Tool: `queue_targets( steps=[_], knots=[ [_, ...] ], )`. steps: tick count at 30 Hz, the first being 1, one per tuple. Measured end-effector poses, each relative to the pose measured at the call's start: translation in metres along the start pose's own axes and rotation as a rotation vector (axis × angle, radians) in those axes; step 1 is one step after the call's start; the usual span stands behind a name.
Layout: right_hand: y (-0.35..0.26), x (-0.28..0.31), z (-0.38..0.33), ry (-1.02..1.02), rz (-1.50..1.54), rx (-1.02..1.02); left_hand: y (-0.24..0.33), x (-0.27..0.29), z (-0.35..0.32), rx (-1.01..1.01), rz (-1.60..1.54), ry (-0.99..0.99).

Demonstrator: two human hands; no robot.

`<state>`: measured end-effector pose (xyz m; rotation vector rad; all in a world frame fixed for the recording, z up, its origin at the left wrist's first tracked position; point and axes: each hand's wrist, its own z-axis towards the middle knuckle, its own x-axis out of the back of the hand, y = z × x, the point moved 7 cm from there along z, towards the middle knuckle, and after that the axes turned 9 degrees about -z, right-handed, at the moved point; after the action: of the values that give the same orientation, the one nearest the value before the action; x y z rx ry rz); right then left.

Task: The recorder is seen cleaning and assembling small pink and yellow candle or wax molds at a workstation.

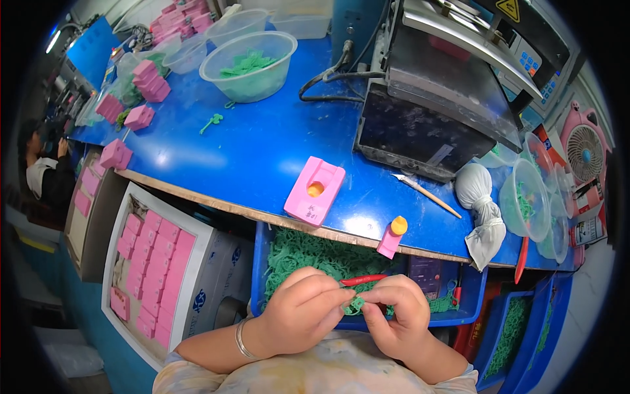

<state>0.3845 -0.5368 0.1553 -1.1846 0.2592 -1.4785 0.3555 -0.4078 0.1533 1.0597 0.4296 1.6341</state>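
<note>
My left hand (pixel 308 303) and my right hand (pixel 400 312) are close together in front of my chest. Between their pinched fingertips is a small, curly green piece (pixel 354 305). A slim red tool handle (pixel 363 280) shows just beyond my fingers; its ends are partly covered, and I cannot tell whether a hand grips it. Below it, a blue tray (pixel 259 282) holds many stringy green pieces. At the table edge beyond stand a pink block (pixel 314 197) with a round hole and a smaller pink block (pixel 390 245) with a yellow disc on top.
On the blue table (pixel 262 144) lie a wooden-handled knife (pixel 428 196) and a tied white cloth bag (pixel 478 200). A black machine (pixel 426 125) stands behind. A clear bowl (pixel 249 65) holds green pieces. At left, a white box (pixel 197 289) contains pink blocks. Another person (pixel 49 164) sits far left.
</note>
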Motion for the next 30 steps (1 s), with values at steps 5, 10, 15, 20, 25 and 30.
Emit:
queue_targets(
  steps=[5, 10, 15, 20, 25, 30],
  knots=[
    [0.002, 0.001, -0.002, 0.001, 0.008, 0.006, 0.0, -0.002, 0.001, 0.0, 0.012, 0.007],
    [0.007, 0.002, -0.004, -0.001, 0.044, -0.042, 0.002, -0.001, 0.002, -0.029, 0.031, 0.091],
    [0.007, 0.003, -0.007, 0.015, 0.066, -0.061, 0.002, 0.0, 0.0, -0.036, 0.037, 0.096],
    [0.009, 0.002, -0.011, 0.048, 0.1, -0.086, -0.003, -0.007, 0.01, 0.179, -0.275, 0.024],
    [0.007, 0.0, -0.009, -0.013, 0.027, -0.086, -0.02, -0.019, -0.003, 0.272, -0.589, -0.04],
    [0.01, 0.049, 0.012, 0.258, -0.473, 0.111, -0.027, -0.016, -0.008, 0.43, -0.664, 0.039]
  ],
)
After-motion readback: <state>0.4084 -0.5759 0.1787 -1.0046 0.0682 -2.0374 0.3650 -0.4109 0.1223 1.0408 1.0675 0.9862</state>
